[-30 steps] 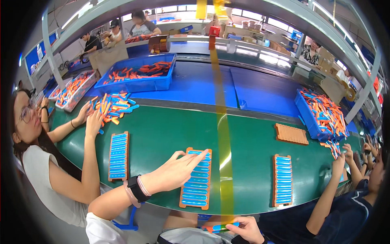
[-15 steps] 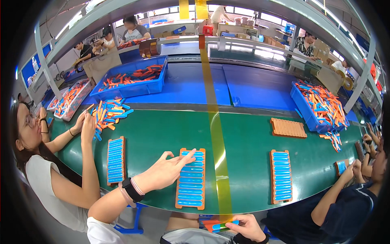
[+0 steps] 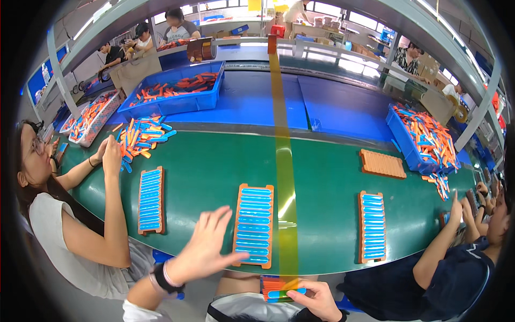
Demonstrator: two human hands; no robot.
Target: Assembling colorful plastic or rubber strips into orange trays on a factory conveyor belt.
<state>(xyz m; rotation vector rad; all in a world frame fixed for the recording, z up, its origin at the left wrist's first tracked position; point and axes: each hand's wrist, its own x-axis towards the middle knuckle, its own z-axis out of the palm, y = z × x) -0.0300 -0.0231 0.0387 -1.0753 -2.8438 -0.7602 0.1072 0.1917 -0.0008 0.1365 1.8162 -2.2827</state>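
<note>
Filling orange trays with blue sticks on a green conveyor belt

The green belt (image 3: 214,161) spans the view; at 6 o'clock an orange tray (image 3: 254,225) lies with every visible slot already holding a blue stick, so it looks finished. The left hand (image 3: 206,248) hovers open, fingers spread, at the tray's 8 o'clock edge, one fingertip near its lower corner. The right hand (image 3: 316,295), at 5 o'clock below the belt, pinches a blue stick (image 3: 287,293) beside a bundle of unplaced orange and blue sticks (image 3: 271,284).
</note>
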